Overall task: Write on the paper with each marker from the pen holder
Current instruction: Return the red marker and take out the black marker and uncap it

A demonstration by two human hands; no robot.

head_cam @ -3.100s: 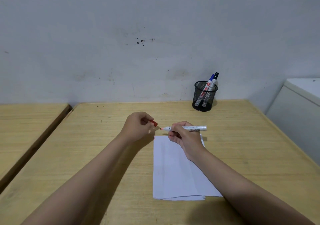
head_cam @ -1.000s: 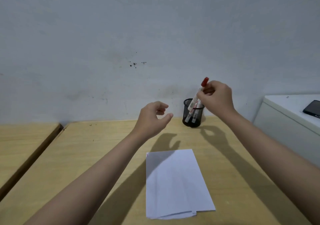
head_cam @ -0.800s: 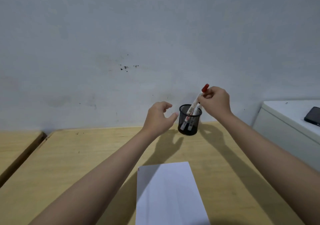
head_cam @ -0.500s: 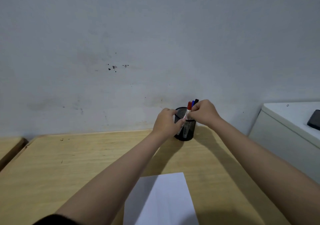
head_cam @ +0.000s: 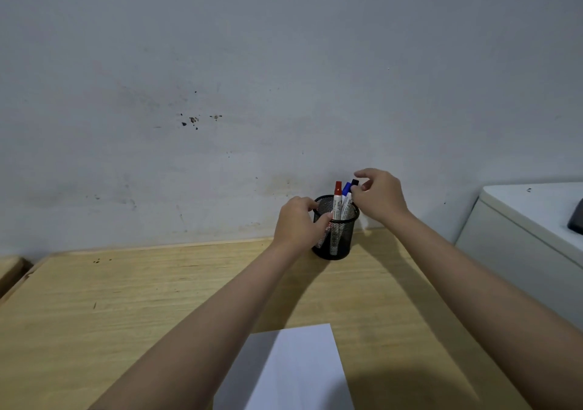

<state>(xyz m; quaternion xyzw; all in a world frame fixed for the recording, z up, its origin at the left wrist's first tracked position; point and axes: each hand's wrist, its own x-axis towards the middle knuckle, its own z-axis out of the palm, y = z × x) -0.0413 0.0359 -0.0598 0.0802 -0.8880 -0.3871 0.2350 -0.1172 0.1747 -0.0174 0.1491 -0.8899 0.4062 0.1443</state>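
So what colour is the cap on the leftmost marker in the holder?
Red; the leftmost marker shows clearly in the head view.

Plain study or office corner. Light wooden desk [head_cam: 126, 299] pushed against bare, scuffed white wall [head_cam: 220, 78]; second wooden desk edge [head_cam: 9, 270] at far left. Black mesh pen holder [head_cam: 339, 242] with red, blue, black markers, white paper [head_cam: 299, 371] on desk. White cabinet [head_cam: 520, 239] at right, dark object on top, partly cropped.
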